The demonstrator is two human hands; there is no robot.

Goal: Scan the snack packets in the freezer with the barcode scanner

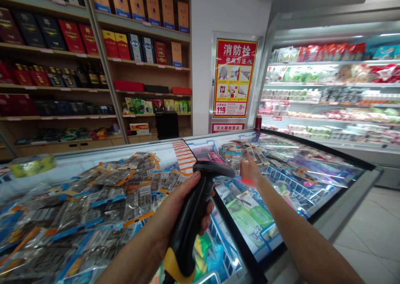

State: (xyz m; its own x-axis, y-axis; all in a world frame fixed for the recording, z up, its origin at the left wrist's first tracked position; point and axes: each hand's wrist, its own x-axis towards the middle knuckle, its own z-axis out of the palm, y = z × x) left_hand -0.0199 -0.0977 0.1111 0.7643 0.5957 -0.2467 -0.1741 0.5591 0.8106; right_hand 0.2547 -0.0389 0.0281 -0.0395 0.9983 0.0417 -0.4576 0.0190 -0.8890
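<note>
My left hand [184,209] is wrapped around the grip of a black and yellow barcode scanner [190,217], whose head points away to the right. Red light from it falls across my right hand [250,171] near the wrist. That hand reaches over the glass lid to a pile of small clear packets [233,155] with blue and orange edges. Its fingers are blurred and partly hidden, so I cannot make out whether a packet is between them. A larger heap of similar packets [125,192] lies spread over the glass on the left.
Under the glass lids of the chest freezer [340,217] are blue wire baskets [290,184] with bagged goods. A roll of yellowish tape [33,166] lies at the far left. Behind stand wooden shelves [153,63] of boxes and a lit refrigerated display [331,84].
</note>
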